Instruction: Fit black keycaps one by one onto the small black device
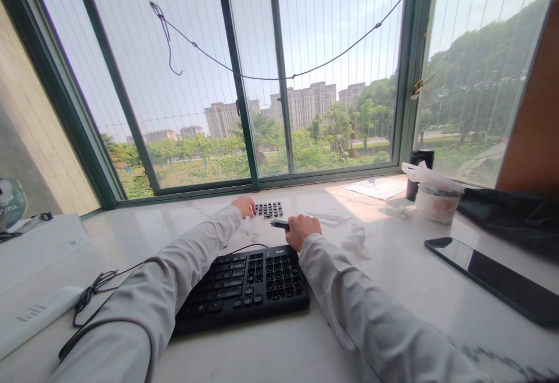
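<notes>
Green-framed windows fill the far side, with trees and tower blocks beyond the glass and a dark cord sagging across them. Below we have a pale, marble-like counter, sunlit near the frame. Black keyboard lies on it, slightly askew, partly under our left sleeve. Beyond its far edge, near the window, we note small dark keys set out in rows. Our left hand reaches over to their left end, fingers drawn in close; we cannot tell whether it pinches one. Our right hand, at the keyboard's far right corner, is closed round a slim dark tool, its tip pointing left. Right of it we log crumpled tissue, a bagged tub and a dark-screened phone.
</notes>
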`<state>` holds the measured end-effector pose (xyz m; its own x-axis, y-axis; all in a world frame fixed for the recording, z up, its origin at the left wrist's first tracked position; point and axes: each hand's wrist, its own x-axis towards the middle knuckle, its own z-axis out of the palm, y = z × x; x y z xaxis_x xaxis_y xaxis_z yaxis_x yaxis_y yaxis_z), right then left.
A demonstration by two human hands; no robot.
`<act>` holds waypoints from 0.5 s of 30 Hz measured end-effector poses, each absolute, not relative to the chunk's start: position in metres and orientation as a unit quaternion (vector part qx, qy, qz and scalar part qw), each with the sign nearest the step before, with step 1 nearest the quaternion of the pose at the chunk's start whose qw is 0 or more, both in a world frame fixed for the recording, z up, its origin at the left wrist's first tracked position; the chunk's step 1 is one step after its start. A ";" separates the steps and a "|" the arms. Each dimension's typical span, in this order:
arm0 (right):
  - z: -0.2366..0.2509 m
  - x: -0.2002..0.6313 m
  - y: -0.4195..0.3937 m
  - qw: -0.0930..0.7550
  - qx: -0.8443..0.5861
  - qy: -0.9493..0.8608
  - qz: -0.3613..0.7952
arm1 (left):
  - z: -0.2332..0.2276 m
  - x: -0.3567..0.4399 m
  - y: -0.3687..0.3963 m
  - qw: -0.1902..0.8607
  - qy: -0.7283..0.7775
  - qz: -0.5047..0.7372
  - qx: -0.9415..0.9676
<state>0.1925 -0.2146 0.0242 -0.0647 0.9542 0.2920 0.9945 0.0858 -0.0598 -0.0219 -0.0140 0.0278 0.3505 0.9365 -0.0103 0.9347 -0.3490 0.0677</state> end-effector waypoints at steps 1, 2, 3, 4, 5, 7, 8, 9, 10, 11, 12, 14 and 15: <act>0.024 0.193 -0.215 0.128 -0.671 -0.726 -0.077 | 0.027 -0.021 -0.014 0.028 0.572 0.017 0.820; 0.024 0.193 -0.215 0.128 -0.671 -0.726 -0.077 | 0.027 -0.021 -0.013 0.026 0.574 0.019 0.818; 0.024 0.193 -0.215 0.127 -0.671 -0.726 -0.078 | 0.026 -0.020 -0.013 0.024 0.577 0.021 0.816; 0.024 0.193 -0.215 0.127 -0.671 -0.726 -0.078 | 0.025 -0.019 -0.012 0.021 0.579 0.022 0.815; 0.024 0.193 -0.215 0.127 -0.673 -0.725 -0.078 | 0.025 -0.019 -0.012 0.019 0.581 0.024 0.813; 0.024 0.192 -0.215 0.129 -0.674 -0.723 -0.076 | 0.024 -0.017 -0.012 0.015 0.584 0.027 0.811; 0.024 0.192 -0.215 0.130 -0.674 -0.723 -0.074 | 0.024 -0.016 -0.012 0.013 0.586 0.028 0.810; 0.024 0.192 -0.215 0.132 -0.674 -0.723 -0.073 | 0.024 -0.016 -0.012 0.012 0.587 0.030 0.809; 0.024 0.192 -0.215 0.133 -0.673 -0.724 -0.071 | 0.023 -0.015 -0.012 0.011 0.587 0.031 0.809; 0.023 0.192 -0.215 0.134 -0.672 -0.725 -0.070 | 0.023 -0.015 -0.012 0.010 0.588 0.032 0.808; 0.023 0.192 -0.215 0.135 -0.672 -0.725 -0.069 | 0.023 -0.015 -0.012 0.010 0.588 0.033 0.808; 0.023 0.192 -0.214 0.135 -0.673 -0.724 -0.070 | 0.023 -0.015 -0.013 0.010 0.588 0.034 0.808; 0.023 0.192 -0.214 0.135 -0.672 -0.724 -0.070 | 0.024 -0.015 -0.013 0.009 0.589 0.034 0.807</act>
<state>0.1919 -0.2143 0.0230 -0.0591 0.9554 0.2894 0.9931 0.0857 -0.0800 -0.0147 -0.0131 0.0235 0.3041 0.9516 0.0443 0.9504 -0.3063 0.0546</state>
